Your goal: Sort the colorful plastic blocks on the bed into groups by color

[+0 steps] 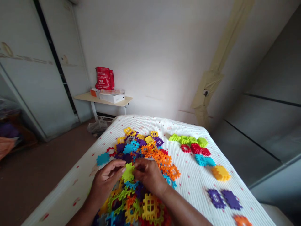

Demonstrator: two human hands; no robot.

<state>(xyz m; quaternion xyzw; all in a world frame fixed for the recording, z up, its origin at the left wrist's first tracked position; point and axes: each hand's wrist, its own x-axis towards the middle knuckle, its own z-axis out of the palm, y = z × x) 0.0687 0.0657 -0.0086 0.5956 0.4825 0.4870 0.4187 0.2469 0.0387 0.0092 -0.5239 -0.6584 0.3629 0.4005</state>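
Observation:
A lime-green interlocking plastic tile with notched edges is held up between my two hands. My left hand pinches its left edge with thumb and fingertips. On the opposite edge, my right hand grips it, its fingertips partly hidden. Under and around both hands lies a loose heap of similar tiles, with orange tiles to the right, a yellow window tile in front and blue tiles behind. A single blue tile rests left of the heap.
On the right of the white bed-like surface, tiles lie grouped by colour: lime green, red, blue, a yellow stack, purple and orange. A side table with a red bag stands behind.

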